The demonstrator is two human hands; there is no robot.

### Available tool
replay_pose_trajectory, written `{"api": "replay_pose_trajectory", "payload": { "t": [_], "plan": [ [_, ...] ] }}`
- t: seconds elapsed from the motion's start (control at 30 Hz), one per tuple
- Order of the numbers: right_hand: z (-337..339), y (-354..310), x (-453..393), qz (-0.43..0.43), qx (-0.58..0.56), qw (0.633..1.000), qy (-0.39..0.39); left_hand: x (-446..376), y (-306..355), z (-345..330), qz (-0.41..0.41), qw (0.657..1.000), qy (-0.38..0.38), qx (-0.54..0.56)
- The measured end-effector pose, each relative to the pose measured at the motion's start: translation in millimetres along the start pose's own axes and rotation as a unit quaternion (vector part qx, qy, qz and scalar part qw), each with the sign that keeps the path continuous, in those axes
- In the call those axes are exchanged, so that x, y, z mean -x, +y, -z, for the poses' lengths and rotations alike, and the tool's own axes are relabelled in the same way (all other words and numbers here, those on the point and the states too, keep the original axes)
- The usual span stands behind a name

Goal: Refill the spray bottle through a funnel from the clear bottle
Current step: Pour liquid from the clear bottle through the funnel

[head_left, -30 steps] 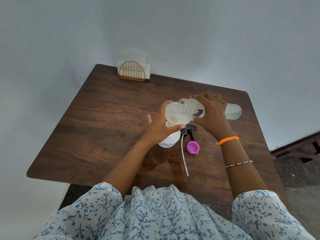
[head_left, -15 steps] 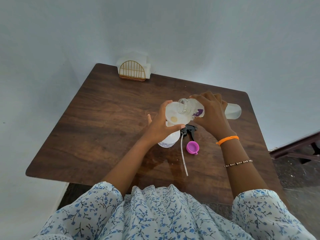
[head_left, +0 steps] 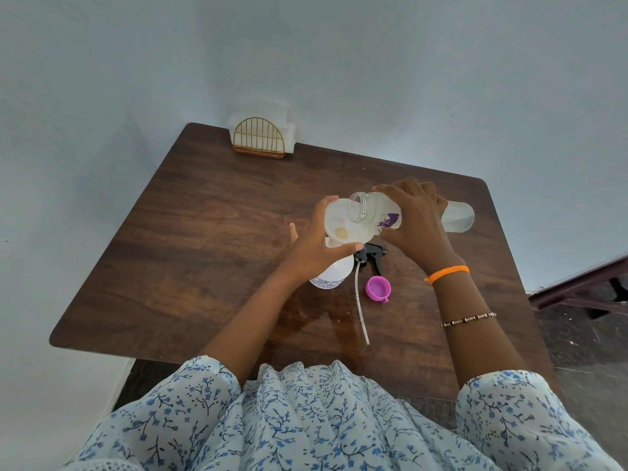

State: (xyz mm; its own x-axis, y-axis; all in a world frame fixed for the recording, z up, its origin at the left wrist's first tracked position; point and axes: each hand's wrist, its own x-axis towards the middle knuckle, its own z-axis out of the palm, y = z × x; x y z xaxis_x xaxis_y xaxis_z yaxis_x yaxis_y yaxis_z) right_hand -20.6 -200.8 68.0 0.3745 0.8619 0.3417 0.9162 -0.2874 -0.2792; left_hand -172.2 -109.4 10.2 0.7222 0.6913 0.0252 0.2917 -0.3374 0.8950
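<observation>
A white funnel sits in the neck of the white spray bottle, which stands upright on the wooden table. My left hand grips the funnel's rim. My right hand holds the clear bottle on its side, its open mouth over the funnel bowl and its base sticking out to the right. The bottle bears a purple label. The black spray head with its long white tube lies on the table beside the spray bottle. A purple cap lies next to it.
A gold wire napkin holder with white napkins stands at the table's far edge against the wall. A wet patch shines on the wood near the front. Dark furniture stands off to the right on the floor.
</observation>
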Motion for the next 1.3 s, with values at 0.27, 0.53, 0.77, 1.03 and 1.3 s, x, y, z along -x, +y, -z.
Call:
{"api": "replay_pose_trajectory", "payload": {
  "t": [0.27,0.53,0.77,1.03,1.3],
  "plan": [
    [0.7,0.2,-0.7,0.0,0.006,1.0,0.0,-0.7,-0.5,0.1,-0.003,1.0,-0.003,0.004],
    [0.1,0.0,-1.1,-0.001,0.008,1.0,0.0,-0.4,2.4,1.2,-0.005,1.0,0.0,0.001],
    [0.7,-0.7,-1.8,0.0,0.013,1.0,-0.002,1.7,3.9,2.6,-0.005,1.0,-0.002,0.004],
    [-0.8,0.1,-1.6,0.0,0.019,1.0,-0.003,1.9,5.1,2.9,-0.009,1.0,0.0,-0.002],
    [-0.2,-0.5,-1.0,0.0,0.019,1.0,0.001,2.1,4.7,2.9,-0.007,1.0,-0.002,-0.002]
  ]
}}
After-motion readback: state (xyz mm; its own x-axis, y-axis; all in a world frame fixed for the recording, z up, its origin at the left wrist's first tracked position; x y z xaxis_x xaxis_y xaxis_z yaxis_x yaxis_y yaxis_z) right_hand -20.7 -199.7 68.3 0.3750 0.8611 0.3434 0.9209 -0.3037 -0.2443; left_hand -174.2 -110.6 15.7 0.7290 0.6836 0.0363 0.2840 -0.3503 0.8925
